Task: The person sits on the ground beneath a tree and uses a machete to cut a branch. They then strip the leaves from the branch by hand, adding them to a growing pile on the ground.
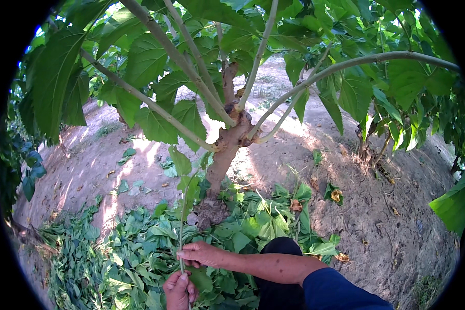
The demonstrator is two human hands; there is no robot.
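A thin, pale green leafy shoot [181, 227] stands nearly upright in front of the tree trunk, a few leaves left at its upper end. My left hand [179, 292] is closed round its lower part at the bottom of the view, thumb on top. Just above, my right hand [200, 254] pinches the same stem between thumb and fingers, its forearm reaching in from the right out of a dark blue sleeve. A broad leaf [200, 279] hangs beside my hands. Beneath them lies a thick pile of picked green leaves [139, 245].
The stubby tree trunk [223, 168] rises ahead, with several long branches [181, 59] fanning out overhead and to both sides. Large leaves hang across the top. Dry bare soil [367, 237] slopes around, with another low plant [366, 147] at right. My dark-clad knee [281, 247] is near the pile.
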